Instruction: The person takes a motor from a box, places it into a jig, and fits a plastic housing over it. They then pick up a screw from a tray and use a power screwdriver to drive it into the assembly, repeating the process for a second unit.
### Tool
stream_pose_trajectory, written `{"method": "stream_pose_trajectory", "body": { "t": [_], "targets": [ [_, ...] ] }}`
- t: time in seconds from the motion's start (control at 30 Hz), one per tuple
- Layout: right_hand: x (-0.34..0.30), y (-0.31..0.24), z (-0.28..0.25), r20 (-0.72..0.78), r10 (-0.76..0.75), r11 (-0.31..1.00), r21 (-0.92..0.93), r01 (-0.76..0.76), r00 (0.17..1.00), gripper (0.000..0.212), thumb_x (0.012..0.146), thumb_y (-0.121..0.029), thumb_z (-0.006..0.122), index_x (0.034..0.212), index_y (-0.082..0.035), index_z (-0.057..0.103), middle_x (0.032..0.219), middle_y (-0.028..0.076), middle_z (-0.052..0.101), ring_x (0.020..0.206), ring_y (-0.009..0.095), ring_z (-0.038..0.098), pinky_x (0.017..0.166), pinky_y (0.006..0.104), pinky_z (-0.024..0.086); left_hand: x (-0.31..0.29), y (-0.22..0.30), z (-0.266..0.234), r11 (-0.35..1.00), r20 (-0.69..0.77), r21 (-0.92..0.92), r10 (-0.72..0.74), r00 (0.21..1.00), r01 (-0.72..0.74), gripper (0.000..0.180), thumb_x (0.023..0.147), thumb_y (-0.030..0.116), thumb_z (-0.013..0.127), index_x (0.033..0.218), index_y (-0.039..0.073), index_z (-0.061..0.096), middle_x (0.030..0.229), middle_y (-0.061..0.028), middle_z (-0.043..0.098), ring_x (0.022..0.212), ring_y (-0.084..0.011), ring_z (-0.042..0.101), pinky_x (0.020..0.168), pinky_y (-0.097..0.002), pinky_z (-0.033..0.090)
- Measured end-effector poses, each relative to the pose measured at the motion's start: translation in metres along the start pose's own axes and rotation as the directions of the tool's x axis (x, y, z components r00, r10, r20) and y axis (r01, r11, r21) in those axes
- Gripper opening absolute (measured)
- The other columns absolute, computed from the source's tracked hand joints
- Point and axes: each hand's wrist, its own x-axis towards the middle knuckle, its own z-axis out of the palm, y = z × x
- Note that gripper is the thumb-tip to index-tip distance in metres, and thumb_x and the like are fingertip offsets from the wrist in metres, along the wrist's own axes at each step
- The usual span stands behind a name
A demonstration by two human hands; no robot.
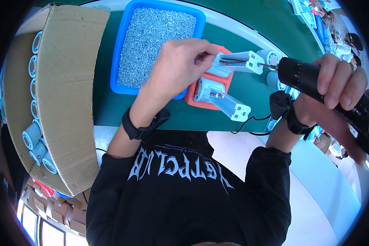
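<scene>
My right hand is wrapped round a black electric screwdriver. Its thin bit points left and meets the end plate of a light blue plastic housing with wires inside. At the rounded end of that housing, my left hand has its fingers closed on the edge; the fingertips are partly hidden. The housing rests in an orange-red holder. A second, similar housing lies in the holder nearer to me, its narrow end pointing right and towards me.
A blue tray full of small metal screws stands behind my left hand. On the left is a tall cardboard box with several light blue cylindrical parts. More cylindrical parts stand beyond the bit. A black cable crosses the green table.
</scene>
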Motion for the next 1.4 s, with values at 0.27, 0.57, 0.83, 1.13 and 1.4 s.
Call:
{"method": "stream_pose_trajectory", "body": {
  "t": [0.27,0.57,0.83,1.13,1.4],
  "targets": [
    [0.001,-0.006,0.0,0.022,-0.005,1.0,0.015,0.005,1.0,0.054,0.07,-0.057,0.071,0.09,-0.011,0.051,0.071,-0.001,0.056,0.053,0.011,0.057,0.048,0.0246,0.047,0.008,-0.007,0.023,0.982,0.09,-0.188,0.047,0.995,-0.03,0.01,0.079,0.0,0.067,0.087,0.003,0.064,0.08,-0.0085,0.066,0.07,-0.0241,0.066,0.062,-0.0311,0.052],
    [-0.002,0.007,0.007,0.085,0.056,0.997,-0.052,-0.052,0.995,0.054,0.069,-0.057,0.072,0.088,-0.011,0.052,0.07,-0.001,0.056,0.053,0.011,0.057,0.048,0.0241,0.047,0.003,-0.014,0.032,0.97,0.04,-0.215,0.126,0.991,-0.114,0.012,0.079,-0.003,0.065,0.088,0.003,0.059,0.08,-0.0083,0.062,0.069,-0.0256,0.062,0.06,-0.0327,0.05],
    [0.0,0.016,0.009,0.121,0.11,0.989,-0.108,-0.097,0.986,0.053,0.068,-0.057,0.073,0.086,-0.011,0.052,0.069,-0.002,0.056,0.052,0.01,0.057,0.048,0.0236,0.047,-0.01,-0.01,0.041,0.986,0.013,-0.167,0.012,1.0,-0.009,0.014,0.078,-0.007,0.06,0.085,0.003,0.055,0.078,-0.0105,0.055,0.069,-0.0284,0.058,0.058,-0.0356,0.047],
    [0.008,-0.024,0.022,0.227,0.033,0.997,-0.077,-0.016,0.973,0.053,0.067,-0.057,0.074,0.082,-0.011,0.053,0.069,-0.002,0.057,0.052,0.01,0.058,0.049,0.0231,0.048,-0.013,-0.01,0.038,0.99,-0.059,-0.121,0.07,0.996,-0.077,0.015,0.076,-0.009,0.063,0.085,0.002,0.061,0.084,-0.0092,0.061,0.075,-0.0247,0.062,0.064,-0.0305,0.051],
    [0.002,-0.031,0.01,0.019,-0.031,0.999,0.033,0.03,0.999,0.053,0.064,-0.059,0.076,0.076,-0.012,0.055,0.068,-0.003,0.059,0.053,0.01,0.06,0.051,0.0226,0.05,-0.014,-0.01,0.025,0.89,-0.046,-0.457,-0.012,0.999,-0.01,0.02,0.076,-0.005,0.07,0.093,0.004,0.073,0.088,-0.0081,0.07,0.082,-0.0166,0.067,0.07,-0.0253,0.053]
  ]
}}
